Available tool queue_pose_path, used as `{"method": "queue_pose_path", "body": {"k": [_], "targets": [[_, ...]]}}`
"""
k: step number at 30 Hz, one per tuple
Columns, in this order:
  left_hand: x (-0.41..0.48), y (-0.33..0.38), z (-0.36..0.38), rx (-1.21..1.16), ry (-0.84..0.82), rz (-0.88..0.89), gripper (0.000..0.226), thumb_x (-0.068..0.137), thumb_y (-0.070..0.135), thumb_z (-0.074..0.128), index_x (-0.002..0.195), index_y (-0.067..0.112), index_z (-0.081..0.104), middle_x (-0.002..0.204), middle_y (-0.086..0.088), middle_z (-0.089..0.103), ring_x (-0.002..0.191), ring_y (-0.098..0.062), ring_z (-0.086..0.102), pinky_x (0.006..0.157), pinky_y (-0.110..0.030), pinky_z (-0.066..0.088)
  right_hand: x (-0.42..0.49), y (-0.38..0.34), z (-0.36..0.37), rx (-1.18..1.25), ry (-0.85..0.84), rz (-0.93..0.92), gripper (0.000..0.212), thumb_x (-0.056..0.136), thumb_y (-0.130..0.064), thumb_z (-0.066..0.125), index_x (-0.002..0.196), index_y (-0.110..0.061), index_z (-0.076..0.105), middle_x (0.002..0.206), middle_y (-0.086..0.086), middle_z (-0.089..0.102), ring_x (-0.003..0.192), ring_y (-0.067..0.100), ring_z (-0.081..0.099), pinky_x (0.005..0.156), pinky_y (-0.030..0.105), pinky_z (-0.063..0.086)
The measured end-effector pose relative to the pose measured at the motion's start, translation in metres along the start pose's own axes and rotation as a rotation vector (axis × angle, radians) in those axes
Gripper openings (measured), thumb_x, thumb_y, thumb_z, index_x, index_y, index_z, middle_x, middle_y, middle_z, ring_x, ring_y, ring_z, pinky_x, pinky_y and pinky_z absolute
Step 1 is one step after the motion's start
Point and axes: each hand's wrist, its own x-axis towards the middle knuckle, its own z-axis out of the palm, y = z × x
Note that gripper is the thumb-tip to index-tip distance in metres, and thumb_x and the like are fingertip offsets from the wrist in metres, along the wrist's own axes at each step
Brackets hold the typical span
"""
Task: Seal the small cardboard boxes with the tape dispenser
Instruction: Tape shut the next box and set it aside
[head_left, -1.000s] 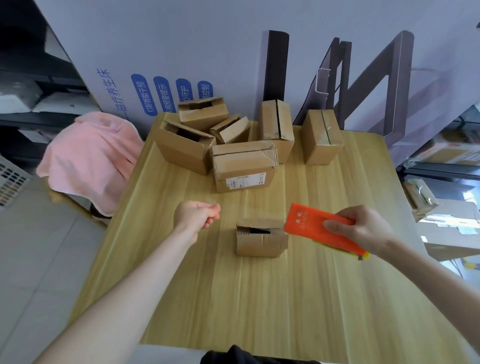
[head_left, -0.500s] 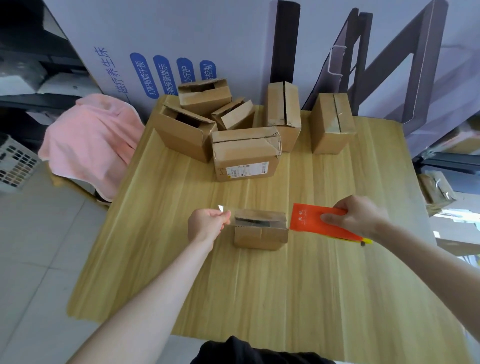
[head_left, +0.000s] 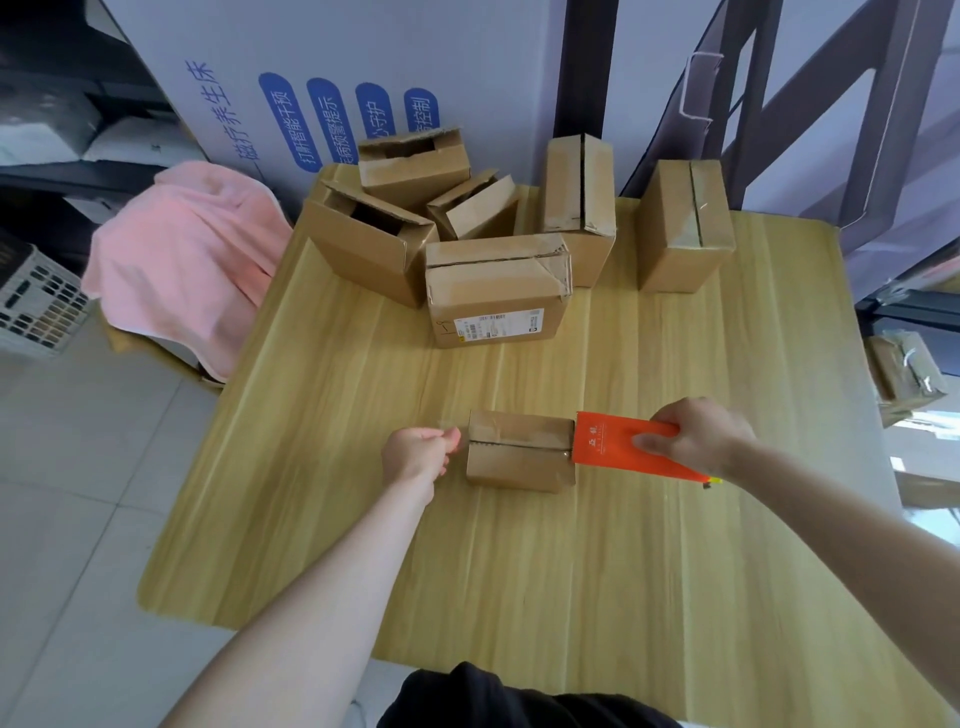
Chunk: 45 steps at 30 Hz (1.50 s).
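The box (head_left: 519, 449) sits mid-table (head_left: 519, 571). The left hand (head_left: 418, 451) pinches a faint tape end (head_left: 449, 425) and now touches the box's 9 o'clock end; a second ago it hung clear. The right hand (head_left: 698, 441) grips the orange dispenser (head_left: 618, 446), lowered since then so that its mouth meets the box's 3 o'clock end. Other boxes (head_left: 493, 291) crowd 12 o'clock.

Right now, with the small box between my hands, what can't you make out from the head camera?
All head view.
1. Tape roll: hidden inside the orange tape dispenser under the right hand.
2. Clear tape pinched by the left hand: too faint to trace across the small box.
3. Shipping label on the box behind: print too small.
4. Open box at the back left: inside dark.
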Motion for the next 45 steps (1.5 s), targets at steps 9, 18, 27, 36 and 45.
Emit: {"method": "queue_pose_path", "body": {"k": [9,18,27,36,45], "targets": [[0.003,-0.006,0.013,-0.050,-0.020,-0.032,0.030,0.080,0.023,0.077,0.105,0.007,0.070,0.077,0.005,0.067,0.067,-0.012,0.064,0.053,-0.021,0.049,0.002,0.008,0.019,0.033,0.045,0.028,0.028,0.086,-0.056,0.058,0.074,-0.031,0.065,0.066,-0.011,0.063,0.053,0.006,0.060,0.045,0.020,0.037],[-0.003,-0.011,0.021,0.099,0.138,0.014,0.053,0.087,0.036,0.068,0.132,0.013,0.055,0.125,-0.004,0.064,0.104,-0.023,0.063,0.086,-0.031,0.050,-0.002,0.008,0.025,0.079,0.062,0.050,0.025,0.084,-0.056,0.058,0.071,-0.035,0.062,0.064,-0.011,0.064,0.041,0.010,0.062,0.041,0.018,0.038],[-0.023,-0.004,0.047,0.370,-0.090,0.262,0.046,0.103,0.035,0.033,0.143,0.013,0.042,0.139,-0.006,0.052,0.127,-0.025,0.048,0.101,-0.032,0.038,-0.011,0.006,0.039,0.185,0.068,0.081,0.022,0.083,-0.054,0.060,0.071,-0.036,0.061,0.064,-0.012,0.065,0.047,0.014,0.065,0.041,0.018,0.038],[-0.025,0.028,0.081,0.935,-0.149,1.124,0.035,0.101,0.030,0.039,0.128,0.018,0.058,0.134,0.000,0.057,0.134,-0.021,0.040,0.118,-0.043,0.016,-0.027,-0.003,0.067,0.372,0.072,0.118,0.024,0.084,-0.052,0.060,0.073,-0.031,0.064,0.060,-0.007,0.066,0.037,0.014,0.061,0.043,0.020,0.041],[-0.018,0.019,0.088,1.158,-0.049,1.105,0.049,0.098,0.042,0.014,0.093,0.021,0.059,0.098,0.003,0.059,0.103,-0.021,0.049,0.110,-0.038,0.022,-0.043,0.016,0.084,0.485,0.054,0.063,0.019,0.089,-0.045,0.062,0.091,-0.029,0.070,0.061,-0.006,0.066,0.048,0.011,0.064,0.060,0.034,0.057]]}}
